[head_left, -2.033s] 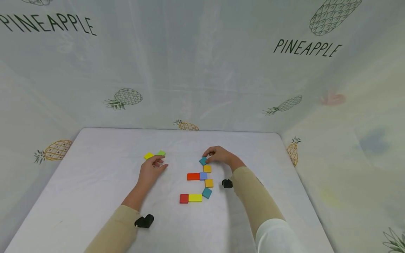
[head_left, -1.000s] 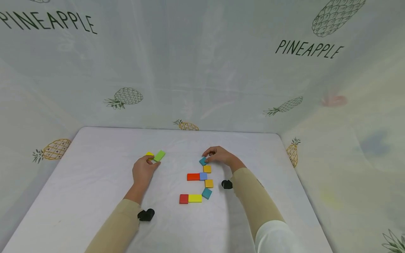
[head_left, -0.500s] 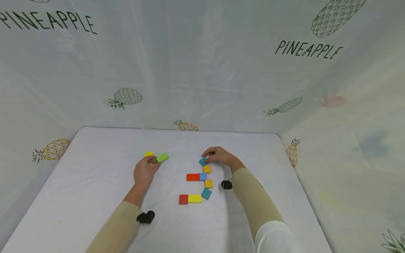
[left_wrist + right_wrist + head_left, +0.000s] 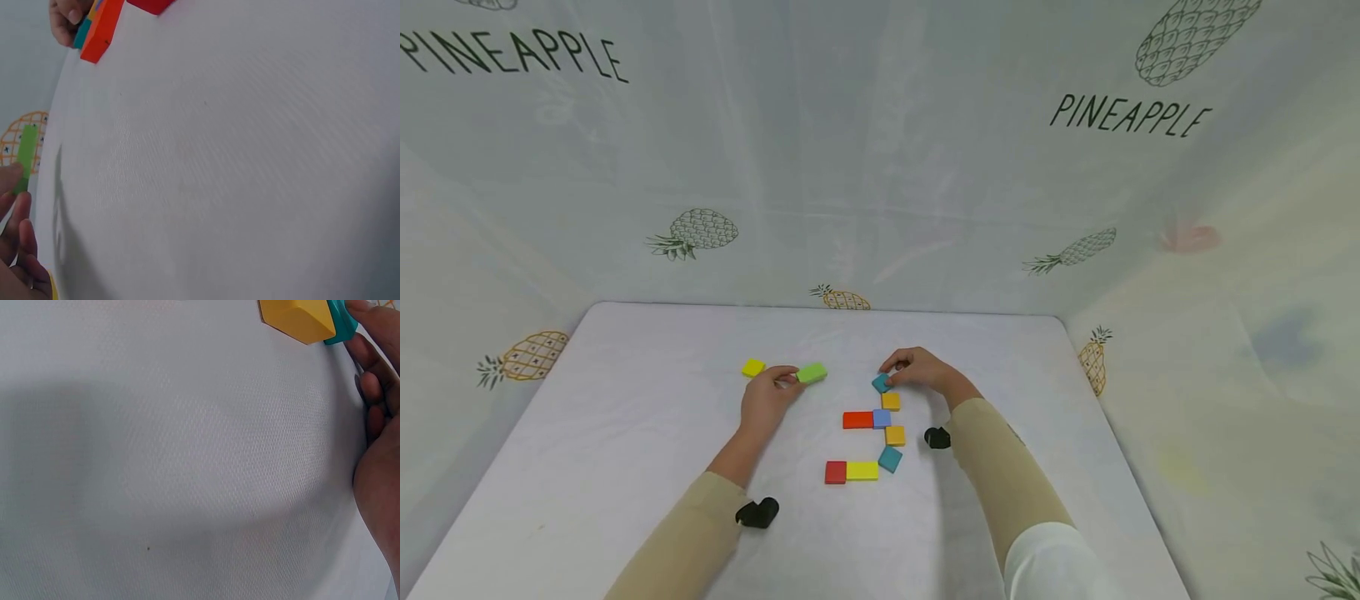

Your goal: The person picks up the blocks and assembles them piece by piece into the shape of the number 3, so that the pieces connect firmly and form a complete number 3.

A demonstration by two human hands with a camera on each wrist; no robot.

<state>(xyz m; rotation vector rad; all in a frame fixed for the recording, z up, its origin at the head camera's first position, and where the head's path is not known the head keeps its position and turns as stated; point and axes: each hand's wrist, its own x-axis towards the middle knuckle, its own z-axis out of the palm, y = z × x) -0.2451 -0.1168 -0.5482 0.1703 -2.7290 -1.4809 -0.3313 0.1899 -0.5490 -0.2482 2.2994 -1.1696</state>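
My left hand [image 4: 767,402] pinches a light green rectangular block [image 4: 812,373] by one end; in the left wrist view the block [image 4: 26,150] is raised above the table. With thumb and finger my right hand [image 4: 925,371] holds a small teal block [image 4: 880,383] at the far end of a row. Nearer me follow a yellow-orange block [image 4: 891,402], a blue block [image 4: 882,419] with an orange-red block [image 4: 857,420] on its left, another yellow-orange block [image 4: 895,436] and a turned teal block [image 4: 890,459]. A yellow block [image 4: 862,472] and a red block [image 4: 836,472] extend left from there.
A loose yellow block [image 4: 753,367] lies behind the left hand on the white table [image 4: 625,433]. Pineapple-printed curtains [image 4: 880,167] hang behind and beside the table. Black wrist pieces [image 4: 757,512] sit at both sleeves.
My left hand has taken hold of the light green block beside the loose yellow one and carried it right, toward the row. The right hand has stayed in place on the teal block.
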